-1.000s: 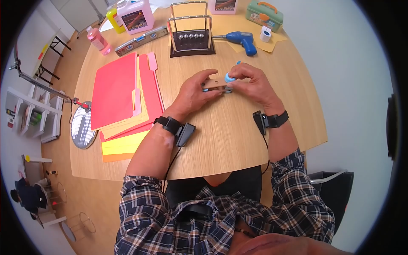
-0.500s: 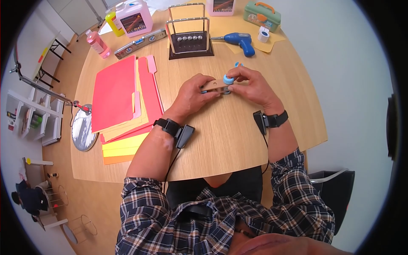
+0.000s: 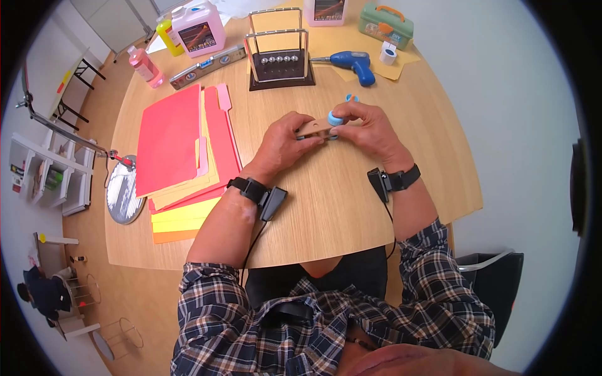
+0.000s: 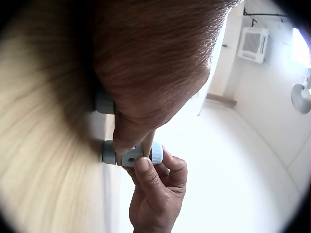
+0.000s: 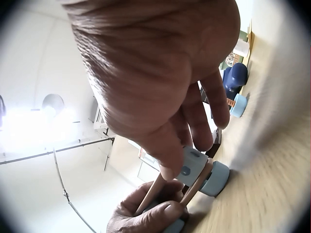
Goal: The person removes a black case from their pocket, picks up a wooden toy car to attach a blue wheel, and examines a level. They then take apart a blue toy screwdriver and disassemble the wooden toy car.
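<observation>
Wooden toy car body [image 3: 313, 127] is resting mid-bench [image 3: 351, 207], left hand [image 3: 282, 141] clamping it steady while right hand [image 3: 370, 128] is pinching a blue wheel [image 3: 336, 117], probably seating it.

You are wearing a blue, white and dark plaid shirt [image 3: 439, 301] and black wrist straps [image 3: 249, 185]. Your hands are holding a tan wooden piece [image 3: 315, 127] with light-blue wheels [image 3: 335, 117]. Red, orange and yellow folders [image 3: 175, 144] are lying beside pink jugs [image 3: 199, 24].
</observation>
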Demonstrator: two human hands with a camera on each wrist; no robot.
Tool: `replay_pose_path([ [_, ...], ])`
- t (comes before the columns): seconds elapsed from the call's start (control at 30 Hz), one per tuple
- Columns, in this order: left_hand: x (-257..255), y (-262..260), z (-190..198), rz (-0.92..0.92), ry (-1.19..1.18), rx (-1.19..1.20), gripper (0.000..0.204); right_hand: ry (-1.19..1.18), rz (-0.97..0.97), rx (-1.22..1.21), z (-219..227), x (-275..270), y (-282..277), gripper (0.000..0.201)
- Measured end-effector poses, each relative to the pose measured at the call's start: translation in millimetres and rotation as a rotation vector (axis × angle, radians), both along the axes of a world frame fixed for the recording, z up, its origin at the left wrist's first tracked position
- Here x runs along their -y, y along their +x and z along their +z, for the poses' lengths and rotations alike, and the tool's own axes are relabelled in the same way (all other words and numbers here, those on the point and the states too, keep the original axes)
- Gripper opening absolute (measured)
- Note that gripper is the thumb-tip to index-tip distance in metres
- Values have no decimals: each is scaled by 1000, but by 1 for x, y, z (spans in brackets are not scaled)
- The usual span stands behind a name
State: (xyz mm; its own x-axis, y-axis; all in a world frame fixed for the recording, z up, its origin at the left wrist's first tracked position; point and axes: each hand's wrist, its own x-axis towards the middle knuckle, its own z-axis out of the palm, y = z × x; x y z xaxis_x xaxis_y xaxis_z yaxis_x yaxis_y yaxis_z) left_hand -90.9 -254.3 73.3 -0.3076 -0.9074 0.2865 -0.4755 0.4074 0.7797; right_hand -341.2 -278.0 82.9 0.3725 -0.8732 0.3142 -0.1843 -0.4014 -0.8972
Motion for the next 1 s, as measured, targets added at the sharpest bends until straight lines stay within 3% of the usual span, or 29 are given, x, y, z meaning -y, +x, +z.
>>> replay_pose_path([
  [0.33,3,0,-4,-16,-3,-58,42,-48,-10,-118,13,-3,-9,26],
  [0.63,3,1,-7,-31,-17,-68,45,-62,30,-14,2,5,-10,22],
  [1.0,0,-1,-2,-1,-15,-17,43,-62,-31,-79,2,1,-4,24],
])
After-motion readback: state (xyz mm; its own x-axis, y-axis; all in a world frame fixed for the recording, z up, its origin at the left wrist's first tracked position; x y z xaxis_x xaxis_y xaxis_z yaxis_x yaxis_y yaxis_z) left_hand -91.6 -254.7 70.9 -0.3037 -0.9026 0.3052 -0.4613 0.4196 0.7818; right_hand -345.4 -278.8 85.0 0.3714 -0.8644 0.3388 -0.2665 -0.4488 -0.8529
